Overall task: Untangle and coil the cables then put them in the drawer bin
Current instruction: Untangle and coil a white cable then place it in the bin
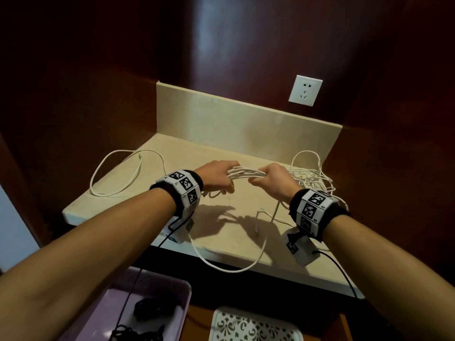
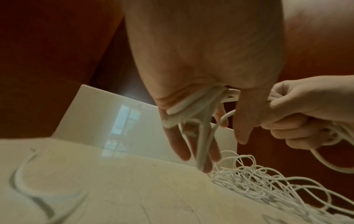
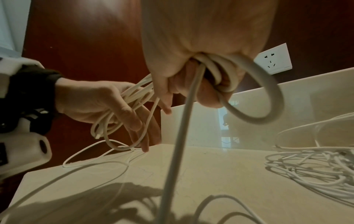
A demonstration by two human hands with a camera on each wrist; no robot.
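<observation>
Between the two hands, above the pale beige stone countertop (image 1: 157, 153): a bundle of thin white cable loops (image 1: 245, 174), stretched as a short span from one fist to the other.

Left hand (image 1: 216, 177): gripping one end of the bundle, loops passing across the palm and hanging down among the fingers (image 2: 178, 145), which point toward the counter (thumb side facing the other hand). Right hand (image 1: 269, 179): clenched round the opposite end, several turns packed inside the fist (image 3: 193, 50), one strand dropping straight down from it and another curling out in a round loop on the outer side.

Just beyond and outward of the right hand: a loose tangled heap of thin white cable (image 1: 312, 178), lying on the counter against the low beige backsplash (image 1: 246, 119). Outward of the left hand: a long slack white strand (image 1: 118, 173), lying on the counter in a wide open curve. Below both wrists: another white strand (image 1: 229, 265), sagging over the counter's front edge.

Nearer the body, under the left forearm: a lilac plastic drawer bin (image 1: 177, 291) with dark coiled cables (image 1: 147, 308) inside. Beside it, toward the right forearm: a white patterned tray (image 1: 253, 326). Up past the right hand, on the dark red wooden wall (image 1: 246, 45): a white wall socket (image 1: 305, 90).
</observation>
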